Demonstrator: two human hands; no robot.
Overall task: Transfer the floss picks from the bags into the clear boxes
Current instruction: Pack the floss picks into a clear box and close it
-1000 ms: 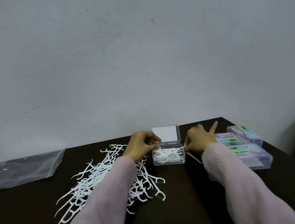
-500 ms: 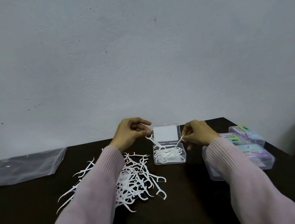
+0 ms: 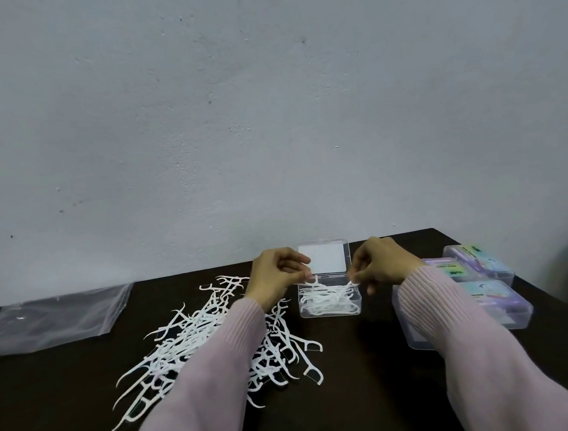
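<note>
Hands at work: left hand point(image 3: 274, 278) and right hand point(image 3: 381, 265) pinch floss picks point(image 3: 327, 297) over the part-filled open clear box point(image 3: 330, 305). Loose pile point(image 3: 211, 338) left of it awaits; closed boxes point(image 3: 481, 287) sit right

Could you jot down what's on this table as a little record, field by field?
surface: dark table against a pale wall
open box: clear box, lid up, partly filled with floss picks
loose picks: white pile left of the box
left hand: fingers curled at the box's left rim, pinching picks
right hand: pinching a pick at the box's right rim
bag: clear plastic bag, far left, lying flat
other boxes: closed labelled boxes on the right
</note>
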